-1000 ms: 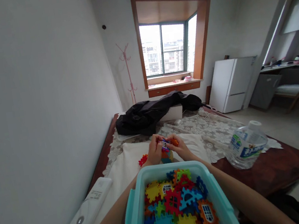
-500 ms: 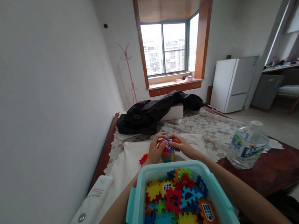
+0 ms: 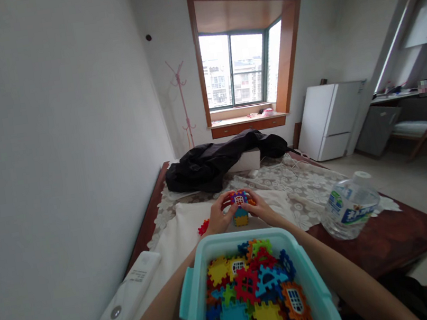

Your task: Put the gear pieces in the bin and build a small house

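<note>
Both my hands meet above the white cloth (image 3: 177, 240), just past the teal bin. My left hand (image 3: 219, 217) and my right hand (image 3: 261, 210) are closed on a small block build (image 3: 240, 207) of interlocking plastic tiles, with a blue and red window tile on top and a yellow tile at the bottom. A loose red tile (image 3: 203, 228) lies on the cloth beside my left hand. The teal plastic bin (image 3: 192, 297) sits close to me, filled with several colourful tiles.
A large water bottle (image 3: 351, 205) lies on its side at the right on the lace cloth. A white remote-like device (image 3: 131, 291) with a cable rests at the left edge. A black jacket (image 3: 214, 162) covers the far end. The wall runs close on the left.
The block build has been turned in my hands, so the window tile now faces up and toward me. My hands have stayed in the same place over the cloth.
</note>
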### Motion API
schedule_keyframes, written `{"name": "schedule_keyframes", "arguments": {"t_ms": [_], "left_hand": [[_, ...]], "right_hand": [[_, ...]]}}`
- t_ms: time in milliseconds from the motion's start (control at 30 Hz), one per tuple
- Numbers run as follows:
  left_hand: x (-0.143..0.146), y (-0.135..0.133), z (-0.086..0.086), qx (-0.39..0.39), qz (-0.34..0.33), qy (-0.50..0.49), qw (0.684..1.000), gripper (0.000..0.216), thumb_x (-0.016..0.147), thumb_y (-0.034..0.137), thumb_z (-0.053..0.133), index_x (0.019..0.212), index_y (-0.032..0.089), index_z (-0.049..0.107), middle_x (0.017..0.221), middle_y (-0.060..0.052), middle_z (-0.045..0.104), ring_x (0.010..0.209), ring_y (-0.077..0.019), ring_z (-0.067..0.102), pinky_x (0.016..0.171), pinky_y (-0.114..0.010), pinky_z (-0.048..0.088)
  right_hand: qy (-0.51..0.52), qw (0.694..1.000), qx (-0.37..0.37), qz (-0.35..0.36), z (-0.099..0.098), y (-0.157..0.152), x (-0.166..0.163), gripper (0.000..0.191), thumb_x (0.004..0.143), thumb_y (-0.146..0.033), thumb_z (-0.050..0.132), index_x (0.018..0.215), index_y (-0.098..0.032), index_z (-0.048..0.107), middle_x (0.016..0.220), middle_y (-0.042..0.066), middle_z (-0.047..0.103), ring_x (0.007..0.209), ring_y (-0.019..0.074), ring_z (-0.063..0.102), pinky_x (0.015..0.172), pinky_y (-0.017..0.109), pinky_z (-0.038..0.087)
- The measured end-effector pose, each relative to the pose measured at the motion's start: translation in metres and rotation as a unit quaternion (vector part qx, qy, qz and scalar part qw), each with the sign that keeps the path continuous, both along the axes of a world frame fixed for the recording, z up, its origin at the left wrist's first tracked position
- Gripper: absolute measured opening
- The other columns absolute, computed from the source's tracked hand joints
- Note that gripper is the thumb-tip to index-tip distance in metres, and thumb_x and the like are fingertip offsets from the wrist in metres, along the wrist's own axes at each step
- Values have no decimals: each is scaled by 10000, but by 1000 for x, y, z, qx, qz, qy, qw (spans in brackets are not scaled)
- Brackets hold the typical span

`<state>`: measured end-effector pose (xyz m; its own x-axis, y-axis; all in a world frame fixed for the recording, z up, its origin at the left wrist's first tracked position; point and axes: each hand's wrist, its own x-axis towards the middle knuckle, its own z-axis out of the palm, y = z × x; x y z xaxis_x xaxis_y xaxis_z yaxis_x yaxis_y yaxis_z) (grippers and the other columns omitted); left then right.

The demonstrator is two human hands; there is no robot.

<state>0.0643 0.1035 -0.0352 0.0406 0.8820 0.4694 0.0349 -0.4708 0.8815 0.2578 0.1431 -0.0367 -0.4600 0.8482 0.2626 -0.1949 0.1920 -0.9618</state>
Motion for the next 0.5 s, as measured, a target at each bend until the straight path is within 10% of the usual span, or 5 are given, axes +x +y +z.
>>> {"name": "schedule_keyframes", "arguments": {"t_ms": [200,500], "left_hand": [[-2,3,-2,5,-10,1,1000,527,919,483,781,1351,206,660,1400,-153,719,1250,-306,721,1128,-493,567],[-4,0,-7,93,59,65,992,516,926,360,759,1400,240,593,1539,-153,614,1395,-308,624,1162,-512,527]], "right_hand": [[31,998,33,34,-17,11,1,675,737,-371,918,1301,-306,553,1286,63,679,1149,245,683,989,400,582],[6,993,110,-40,-29,14,-8,649,800,-396,851,1338,-295,503,1354,85,644,1185,250,679,1039,424,554]]}}
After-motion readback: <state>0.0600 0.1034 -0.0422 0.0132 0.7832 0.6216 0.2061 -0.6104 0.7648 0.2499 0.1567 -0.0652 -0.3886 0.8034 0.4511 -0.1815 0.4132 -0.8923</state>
